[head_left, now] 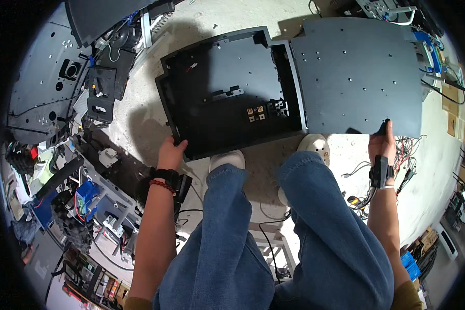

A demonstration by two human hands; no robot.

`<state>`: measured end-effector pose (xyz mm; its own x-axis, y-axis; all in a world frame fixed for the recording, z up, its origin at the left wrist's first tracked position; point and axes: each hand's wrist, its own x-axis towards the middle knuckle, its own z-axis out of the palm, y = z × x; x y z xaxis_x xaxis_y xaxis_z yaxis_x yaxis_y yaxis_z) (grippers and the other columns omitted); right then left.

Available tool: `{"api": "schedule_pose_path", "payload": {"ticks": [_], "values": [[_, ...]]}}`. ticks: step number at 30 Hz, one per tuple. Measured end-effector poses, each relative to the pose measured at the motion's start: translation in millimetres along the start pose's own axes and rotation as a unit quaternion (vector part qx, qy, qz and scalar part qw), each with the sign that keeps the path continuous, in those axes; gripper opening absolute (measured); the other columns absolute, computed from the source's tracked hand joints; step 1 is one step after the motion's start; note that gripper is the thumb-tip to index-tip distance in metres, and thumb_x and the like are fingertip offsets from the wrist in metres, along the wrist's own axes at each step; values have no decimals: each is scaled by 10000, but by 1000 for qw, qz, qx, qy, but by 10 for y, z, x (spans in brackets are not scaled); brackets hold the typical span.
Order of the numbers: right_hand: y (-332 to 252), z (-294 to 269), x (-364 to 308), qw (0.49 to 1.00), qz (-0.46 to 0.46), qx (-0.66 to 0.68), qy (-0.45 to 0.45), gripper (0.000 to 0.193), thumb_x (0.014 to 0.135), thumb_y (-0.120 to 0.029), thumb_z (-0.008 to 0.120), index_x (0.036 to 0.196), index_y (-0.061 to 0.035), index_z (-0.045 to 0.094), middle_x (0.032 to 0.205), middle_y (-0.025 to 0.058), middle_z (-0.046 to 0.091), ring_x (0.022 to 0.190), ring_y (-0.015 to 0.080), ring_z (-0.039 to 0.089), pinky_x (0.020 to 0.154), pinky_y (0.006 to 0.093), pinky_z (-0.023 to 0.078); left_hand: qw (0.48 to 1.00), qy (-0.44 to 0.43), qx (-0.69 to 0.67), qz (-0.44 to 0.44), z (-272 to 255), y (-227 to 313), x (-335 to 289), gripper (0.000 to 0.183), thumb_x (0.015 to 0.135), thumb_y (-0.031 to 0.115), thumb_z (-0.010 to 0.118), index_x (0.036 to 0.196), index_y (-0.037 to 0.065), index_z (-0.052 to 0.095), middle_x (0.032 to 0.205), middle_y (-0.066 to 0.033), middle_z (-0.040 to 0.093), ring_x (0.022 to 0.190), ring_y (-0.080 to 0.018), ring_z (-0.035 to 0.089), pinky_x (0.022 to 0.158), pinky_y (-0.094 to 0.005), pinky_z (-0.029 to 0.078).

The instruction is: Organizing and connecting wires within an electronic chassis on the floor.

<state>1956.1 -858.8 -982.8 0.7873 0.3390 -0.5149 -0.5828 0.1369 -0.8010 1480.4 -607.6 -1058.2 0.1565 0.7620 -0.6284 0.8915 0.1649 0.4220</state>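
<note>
A black sheet-metal case [226,72] lies open in front of me, joined along its right side to a flat dark grey panel [356,77] dotted with small holes. My left hand [171,154] grips the case's near left corner, thumb on top of the wall. At the panel's near right corner, my right hand [382,143] is closed on the edge, with its fingertips partly hidden. Inside the case sit a small metal bracket [227,93] and a group of square brass-and-white fittings [256,113]. Both wrists carry black strapped devices.
Dark machine parts and metal plates [46,88] crowd the left side. Loose cables [403,155] lie on the pale floor at right, near a yellow-and-black tool [354,201]. A blue crate [411,266] stands at lower right. My legs and white shoes [227,159] are just below the case.
</note>
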Motion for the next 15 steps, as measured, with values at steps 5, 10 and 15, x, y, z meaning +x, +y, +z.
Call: {"api": "schedule_pose_path", "payload": {"ticks": [5, 10, 15], "values": [[-130, 183, -477, 988, -113, -94, -44, 94, 906, -115, 537, 928, -84, 624, 928, 51, 650, 837, 142, 619, 759, 311, 491, 999, -9, 33, 7, -63, 296, -95, 472, 794, 312, 641, 1028, -87, 545, 944, -261, 605, 887, -380, 588, 778, -385, 443], [-173, 461, -909, 859, -273, -427, -74, 176, 877, -195, 606, 856, -25, 645, 871, 34, 638, 750, 130, 575, 692, 273, 452, 997, -3, -58, -46, -76, 193, -44, 595, 831, 484, 550, 999, -86, 577, 936, -256, 611, 921, -364, 581, 809, -371, 424], [-267, 763, -1193, 557, -290, -731, -268, 296, 800, -290, 665, 903, -16, 623, 804, 131, 616, 702, 262, 585, 633, 357, 466, 989, 34, -140, -45, -53, 34, -102, 632, 846, 521, 504, 1052, -71, 585, 967, -214, 619, 949, -303, 575, 817, -354, 417]]}}
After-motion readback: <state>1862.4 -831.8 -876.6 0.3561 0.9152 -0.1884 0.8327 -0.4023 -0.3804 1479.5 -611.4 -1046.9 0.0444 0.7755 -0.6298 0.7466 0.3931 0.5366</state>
